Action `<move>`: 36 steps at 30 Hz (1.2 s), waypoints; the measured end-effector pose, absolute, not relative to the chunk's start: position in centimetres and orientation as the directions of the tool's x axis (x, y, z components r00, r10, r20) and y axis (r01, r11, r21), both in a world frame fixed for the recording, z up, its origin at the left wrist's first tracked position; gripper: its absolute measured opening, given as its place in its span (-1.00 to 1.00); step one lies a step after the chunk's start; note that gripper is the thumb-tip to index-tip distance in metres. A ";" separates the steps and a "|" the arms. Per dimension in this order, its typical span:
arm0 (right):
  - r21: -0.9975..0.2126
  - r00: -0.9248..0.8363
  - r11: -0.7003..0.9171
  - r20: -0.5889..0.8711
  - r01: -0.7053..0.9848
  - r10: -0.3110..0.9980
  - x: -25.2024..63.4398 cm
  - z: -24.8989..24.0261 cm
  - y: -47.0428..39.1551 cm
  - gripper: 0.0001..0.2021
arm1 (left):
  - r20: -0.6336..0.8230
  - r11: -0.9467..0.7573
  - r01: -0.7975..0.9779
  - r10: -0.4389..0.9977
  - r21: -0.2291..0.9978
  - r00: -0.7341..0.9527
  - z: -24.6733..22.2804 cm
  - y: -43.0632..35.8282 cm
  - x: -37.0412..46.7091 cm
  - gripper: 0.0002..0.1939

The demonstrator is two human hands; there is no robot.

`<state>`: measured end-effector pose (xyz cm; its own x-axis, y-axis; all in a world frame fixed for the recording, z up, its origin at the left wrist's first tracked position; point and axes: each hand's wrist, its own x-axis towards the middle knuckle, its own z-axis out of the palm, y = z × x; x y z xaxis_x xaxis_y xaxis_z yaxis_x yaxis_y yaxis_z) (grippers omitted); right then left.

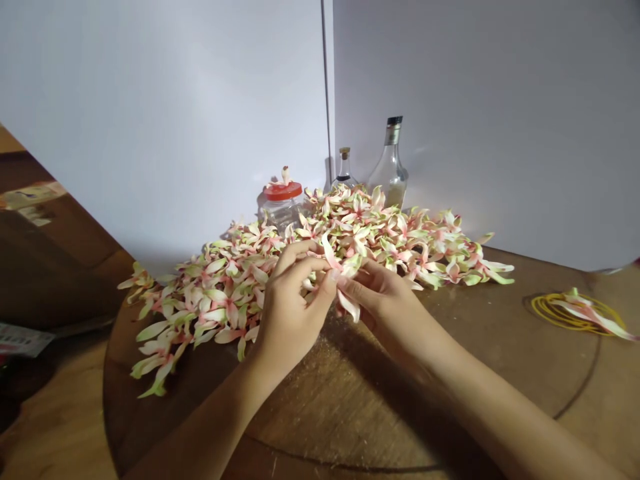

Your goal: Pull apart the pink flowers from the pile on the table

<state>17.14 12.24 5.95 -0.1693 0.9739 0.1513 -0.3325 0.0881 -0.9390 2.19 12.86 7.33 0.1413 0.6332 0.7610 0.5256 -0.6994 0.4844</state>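
Between my two hands is one pale pink flower (341, 268) with long, curling petals and a greenish tinge. My left hand (296, 287) pinches it from the left with thumb and forefinger. From the right, my right hand (379, 291) grips the same flower, its fingertips close to those of the left. Part of the flower is hidden behind the fingers. Just beyond the hands spreads a large heap of similar pink, white and green flowers (220, 293), lying on a round brown wooden table (340, 413).
Behind the heap stand a clear jar with a red lid (283, 192), a small corked bottle (345, 167) and a taller glass bottle (390, 163). Yellow rings (543, 310) lie at the right with petals on them. White panels (225, 100) rise behind; a cardboard box (50, 247) is left.
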 end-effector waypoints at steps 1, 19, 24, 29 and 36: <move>-0.947 -0.198 0.073 0.141 -0.314 0.970 17.2 6.0 12.2 -0.78 | 0.747 -0.696 0.501 0.651 0.515 0.135 7.3 12.9 2.2 -0.91; -0.971 -0.205 0.239 0.236 -0.009 0.950 17.5 5.8 12.5 -0.76 | 0.415 -0.416 -0.037 0.909 0.909 -0.032 6.4 13.2 3.0 -0.78; -0.971 -0.151 0.240 0.235 0.015 0.960 17.5 5.8 12.5 -0.76 | 0.359 -0.360 -0.064 0.933 0.931 -0.019 6.5 13.3 3.0 -0.76; -0.953 -0.034 0.279 0.277 0.120 0.960 17.9 6.1 12.5 -0.76 | 0.580 -0.567 0.298 0.813 0.768 0.051 6.6 13.6 2.4 -0.84; -0.949 -0.034 0.294 0.292 0.117 0.956 18.2 6.2 12.5 -0.77 | 0.555 -0.562 0.307 0.824 0.769 0.117 6.8 13.4 2.4 -0.85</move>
